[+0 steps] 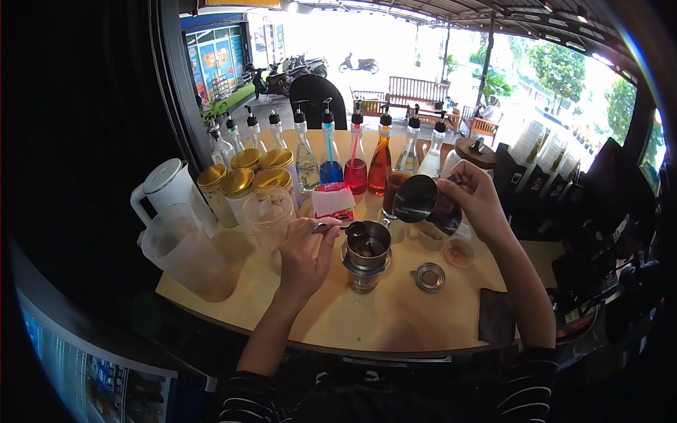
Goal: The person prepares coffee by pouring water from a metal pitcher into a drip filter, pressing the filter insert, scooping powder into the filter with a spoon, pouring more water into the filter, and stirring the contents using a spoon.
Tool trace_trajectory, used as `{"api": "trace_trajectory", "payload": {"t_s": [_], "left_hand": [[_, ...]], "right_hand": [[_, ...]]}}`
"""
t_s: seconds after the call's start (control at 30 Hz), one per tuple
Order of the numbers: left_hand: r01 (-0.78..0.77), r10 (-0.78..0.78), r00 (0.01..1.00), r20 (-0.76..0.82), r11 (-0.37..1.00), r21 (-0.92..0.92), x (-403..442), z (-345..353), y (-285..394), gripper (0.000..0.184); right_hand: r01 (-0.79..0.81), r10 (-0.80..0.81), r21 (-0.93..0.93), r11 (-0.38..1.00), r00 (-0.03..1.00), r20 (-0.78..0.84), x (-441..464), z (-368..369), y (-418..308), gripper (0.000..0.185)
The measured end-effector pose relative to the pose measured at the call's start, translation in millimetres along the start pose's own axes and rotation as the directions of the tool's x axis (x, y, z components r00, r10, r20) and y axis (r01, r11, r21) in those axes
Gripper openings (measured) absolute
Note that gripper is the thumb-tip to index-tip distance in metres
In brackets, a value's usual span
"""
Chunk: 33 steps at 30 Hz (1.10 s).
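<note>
My left hand [308,255] pinches the handle of a small spoon [357,230], its dark bowl over the rim of a metal drip coffee filter [367,259]. Dark contents show inside the filter, which sits on a small glass [363,282]. To the right, my right hand [476,199] is closed on a shiny metal pitcher [417,200], tilted so its dark round mouth faces left. Whether anything flows from it I cannot see. Below the pitcher, a small round metal piece [429,277] lies on the table, near a small clear cup with brown residue [459,252].
Several pump bottles of syrup [355,173] line the back of the table [317,321]. Gold-lidded jars [240,182], a white jug [180,194] and a translucent pitcher [187,254] stand left. A dark cloth [496,317] lies at front right; stacked cups [529,144] stand behind.
</note>
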<state>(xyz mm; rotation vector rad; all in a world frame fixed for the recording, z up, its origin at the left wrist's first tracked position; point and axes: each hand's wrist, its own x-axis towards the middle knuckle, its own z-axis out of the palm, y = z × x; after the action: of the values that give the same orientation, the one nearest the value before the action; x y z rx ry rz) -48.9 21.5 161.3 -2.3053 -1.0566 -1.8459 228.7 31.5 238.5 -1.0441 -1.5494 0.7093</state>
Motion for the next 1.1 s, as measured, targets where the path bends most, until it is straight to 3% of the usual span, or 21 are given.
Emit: {"api": "trace_trajectory", "payload": {"t_s": [0.27,0.33,0.43,0.5,0.53,0.6,0.7,1.0,1.07,1.1], "left_hand": [[0.01,-0.008,0.999,0.045,0.999,-0.043,0,-1,5,0.008],[-0.079,0.08,0.986,0.149,0.997,-0.012,3,-3,7,0.011],[-0.14,0.137,0.973,0.186,0.99,0.001,5,-4,5,0.014],[-0.14,0.137,0.972,0.191,0.99,0.004,5,-5,8,0.015],[-0.138,0.134,0.971,0.195,0.99,0.008,5,-6,9,0.016],[-0.15,0.144,0.969,0.199,0.989,0.016,3,-4,9,0.016],[-0.174,0.165,0.966,0.199,0.985,0.024,3,-2,12,0.016],[-0.102,0.104,0.97,0.222,0.995,-0.021,-2,3,13,0.018],[-0.12,0.119,0.967,0.224,0.993,-0.01,-1,5,12,0.019],[-0.138,0.134,0.965,0.227,0.99,0.001,-1,7,12,0.02]], "right_hand": [[-0.104,0.116,0.142,0.984,0.99,-0.078,-9,4,25,0.017],[-0.122,0.133,0.137,0.983,0.988,-0.076,-6,5,50,0.017],[-0.129,0.14,0.118,0.985,0.986,-0.088,-6,9,92,0.018],[-0.204,0.243,0.298,0.933,0.965,-0.099,-10,14,119,0.018],[-0.194,0.234,0.3,0.934,0.967,-0.104,-12,17,133,0.018],[-0.255,0.351,0.517,0.817,0.932,-0.094,-17,23,159,0.018],[-0.248,0.394,0.601,0.76,0.911,-0.122,-22,33,183,0.017],[-0.233,0.41,0.716,0.658,0.908,-0.081,-36,37,234,0.015],[-0.315,0.434,0.533,0.786,0.894,-0.111,-40,35,234,0.007],[-0.316,0.435,0.532,0.786,0.894,-0.111,-41,34,228,0.007]]}}
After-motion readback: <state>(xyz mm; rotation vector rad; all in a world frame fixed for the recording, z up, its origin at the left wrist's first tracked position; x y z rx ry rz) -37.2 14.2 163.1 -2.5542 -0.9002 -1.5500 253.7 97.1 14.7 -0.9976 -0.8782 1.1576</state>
